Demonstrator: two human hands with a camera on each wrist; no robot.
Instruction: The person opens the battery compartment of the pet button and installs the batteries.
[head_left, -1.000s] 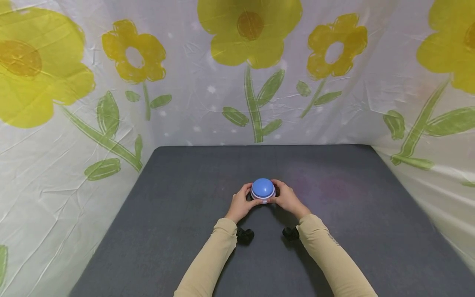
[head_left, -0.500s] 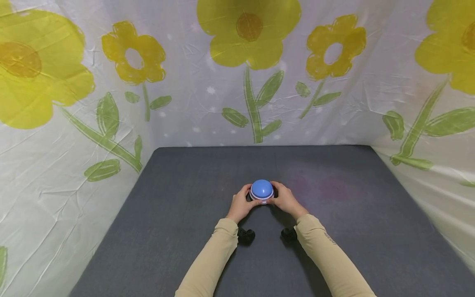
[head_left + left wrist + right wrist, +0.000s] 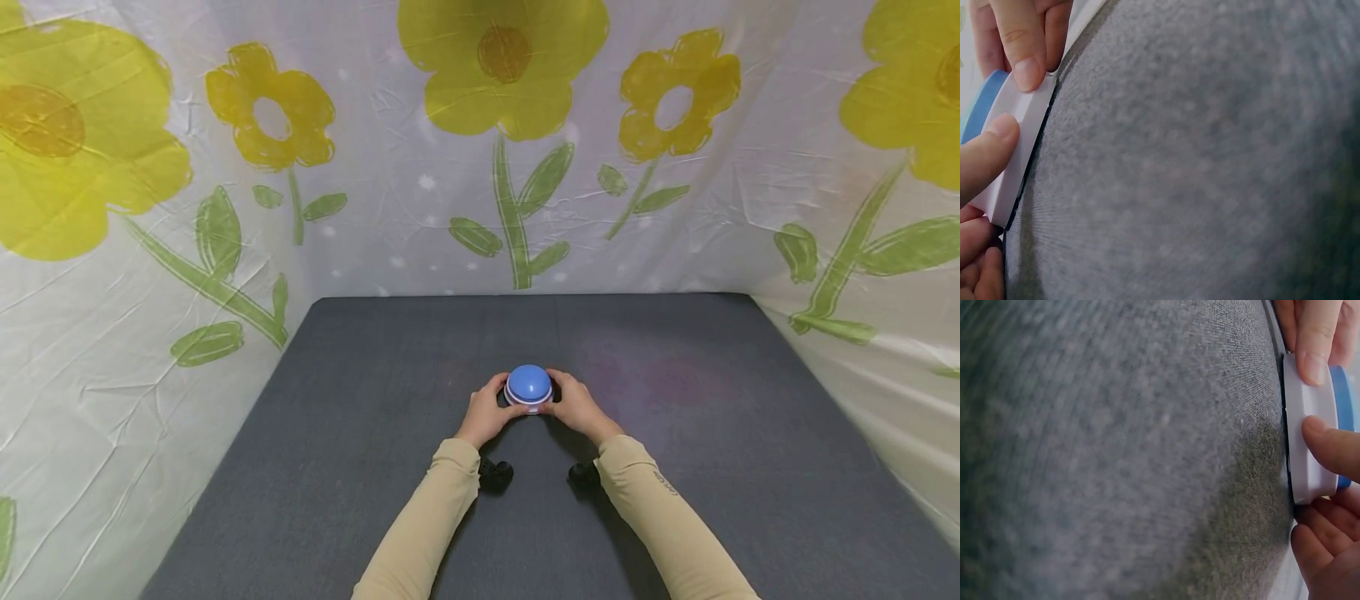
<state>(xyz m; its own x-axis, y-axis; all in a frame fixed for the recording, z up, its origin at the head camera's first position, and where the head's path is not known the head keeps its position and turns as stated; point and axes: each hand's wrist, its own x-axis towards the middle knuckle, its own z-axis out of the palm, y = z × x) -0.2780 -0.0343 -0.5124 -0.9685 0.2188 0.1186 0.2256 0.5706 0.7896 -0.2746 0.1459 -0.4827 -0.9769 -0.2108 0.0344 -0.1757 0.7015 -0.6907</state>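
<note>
A push button with a blue dome (image 3: 529, 382) sits upright on the dark grey table, between both hands. My left hand (image 3: 483, 414) grips its left side, thumb across the front and fingers around the side. The right hand (image 3: 582, 408) holds the opposite side in the same way. In the left wrist view, the left thumb (image 3: 991, 153) presses on the white base (image 3: 1025, 125). The right wrist view shows the right thumb (image 3: 1335, 447) against the same white base (image 3: 1300, 450), its fingers curled beside it. The base's underside lies right at the table surface.
The dark grey table (image 3: 360, 358) spreads around the button on all sides. White curtains (image 3: 360, 242) with yellow flowers hang behind it and along both sides. Black wrist-worn devices (image 3: 496, 477) jut inward from the beige sleeves (image 3: 427, 517).
Both hands keep their hold on the button, which stays in about the same place. The right forearm has shifted very slightly inward.
</note>
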